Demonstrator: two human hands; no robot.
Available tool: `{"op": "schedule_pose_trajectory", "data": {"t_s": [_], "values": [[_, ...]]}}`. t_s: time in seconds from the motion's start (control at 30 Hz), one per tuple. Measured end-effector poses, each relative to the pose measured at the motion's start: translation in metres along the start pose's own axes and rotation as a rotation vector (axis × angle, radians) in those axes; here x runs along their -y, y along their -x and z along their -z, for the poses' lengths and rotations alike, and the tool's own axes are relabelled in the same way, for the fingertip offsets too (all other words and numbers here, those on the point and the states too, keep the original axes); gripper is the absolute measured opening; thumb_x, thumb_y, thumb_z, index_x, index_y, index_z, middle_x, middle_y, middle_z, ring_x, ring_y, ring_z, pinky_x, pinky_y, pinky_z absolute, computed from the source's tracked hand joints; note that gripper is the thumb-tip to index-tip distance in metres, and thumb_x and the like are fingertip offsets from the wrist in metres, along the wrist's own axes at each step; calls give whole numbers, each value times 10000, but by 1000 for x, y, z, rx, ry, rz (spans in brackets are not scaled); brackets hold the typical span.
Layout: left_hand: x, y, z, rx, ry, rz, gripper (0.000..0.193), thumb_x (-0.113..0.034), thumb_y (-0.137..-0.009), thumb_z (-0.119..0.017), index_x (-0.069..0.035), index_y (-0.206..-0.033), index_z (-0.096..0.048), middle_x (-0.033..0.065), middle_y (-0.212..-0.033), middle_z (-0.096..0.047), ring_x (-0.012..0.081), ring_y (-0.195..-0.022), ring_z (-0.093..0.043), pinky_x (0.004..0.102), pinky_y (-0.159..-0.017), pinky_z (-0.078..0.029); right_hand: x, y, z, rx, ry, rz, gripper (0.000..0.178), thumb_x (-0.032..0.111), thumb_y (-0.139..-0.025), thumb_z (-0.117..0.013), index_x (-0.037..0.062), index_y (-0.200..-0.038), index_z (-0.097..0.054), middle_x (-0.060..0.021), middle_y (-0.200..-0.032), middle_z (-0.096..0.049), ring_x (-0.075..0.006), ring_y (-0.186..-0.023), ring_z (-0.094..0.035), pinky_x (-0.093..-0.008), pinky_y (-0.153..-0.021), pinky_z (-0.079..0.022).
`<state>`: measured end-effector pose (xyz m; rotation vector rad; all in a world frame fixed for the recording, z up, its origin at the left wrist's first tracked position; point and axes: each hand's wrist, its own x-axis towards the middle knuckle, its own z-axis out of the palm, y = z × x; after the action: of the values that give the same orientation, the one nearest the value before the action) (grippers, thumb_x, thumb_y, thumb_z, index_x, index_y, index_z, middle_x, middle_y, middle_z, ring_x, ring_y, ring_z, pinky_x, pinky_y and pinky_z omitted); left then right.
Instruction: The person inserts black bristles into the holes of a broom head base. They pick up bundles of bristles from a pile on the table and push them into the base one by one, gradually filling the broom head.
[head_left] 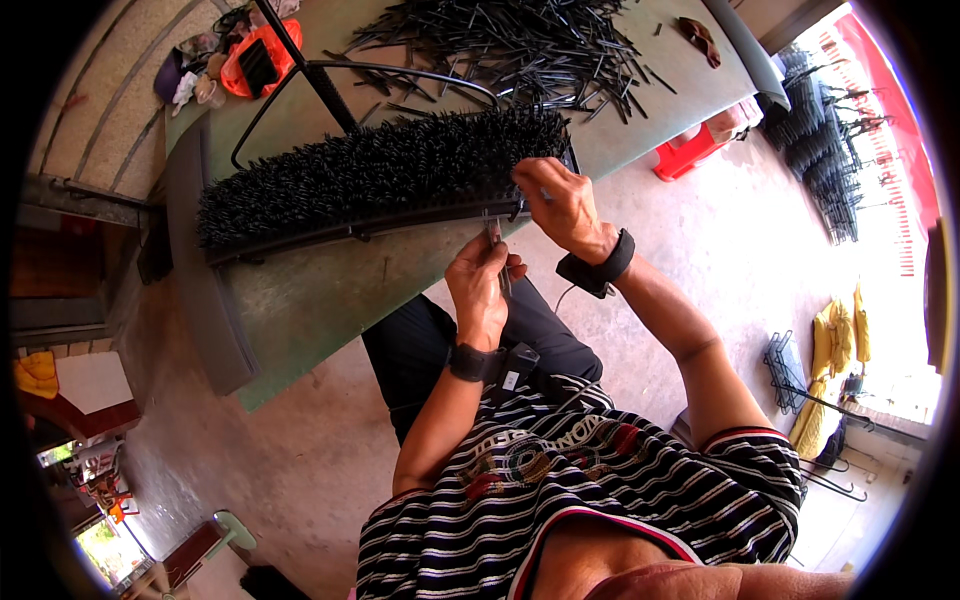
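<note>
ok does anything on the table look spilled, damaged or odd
Only the loose black sticks: they lie heaped at all angles on the table, a few strayed from the pile, so it looks messy, perhaps not spilled. A brown thing lies apart on the right. The bristly block shows no clear damage.

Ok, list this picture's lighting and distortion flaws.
In the head view, glare bleaches the floor toward the right; head view, lines bow on the tan surface, upper left; head view, the black bristles largely merge into darkness.
</note>
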<state>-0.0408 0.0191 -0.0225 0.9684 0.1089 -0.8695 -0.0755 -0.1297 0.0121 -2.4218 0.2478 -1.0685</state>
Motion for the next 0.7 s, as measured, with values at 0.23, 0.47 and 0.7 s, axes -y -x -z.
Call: {"op": "schedule_pose_trajectory", "data": {"t_s": [0.23, 0.47, 0.7], "values": [[-1, 1, -4, -25, 20, 24, 152, 8, -816, -611, -19, -965, -622, 70, -797, -624, 170, -644, -611, 308, -569, -530, 10, 3, 9, 146, 106, -196, 164, 211, -772, -664, 51, -775, -626, -89, -636, -590, -263, -531, -580, -378, -471, -442], [7, 0, -9, 24, -11, 49, 170, -11, -850, -575, -1, -1017, -606, 59, -788, -613, 169, -674, -619, 317, -588, -544, 11, 8, 28, 242, -438, -777, 163, 132, -815, -633, -30, -798, -634, -91, -655, -647, -132, -516, -598, -260, -482, -463], [13, -1, -2, 51, -56, 62, 200, -35, -882, -540, -4, -1070, -600, 10, -739, -564, 119, -641, -568, 300, -572, -531, 7, -4, 23, -187, -329, -430, 144, 36, -864, -556, -14, -998, -536, -86, -771, -663, -153, -697, -677, -232, -566, -511]]}}
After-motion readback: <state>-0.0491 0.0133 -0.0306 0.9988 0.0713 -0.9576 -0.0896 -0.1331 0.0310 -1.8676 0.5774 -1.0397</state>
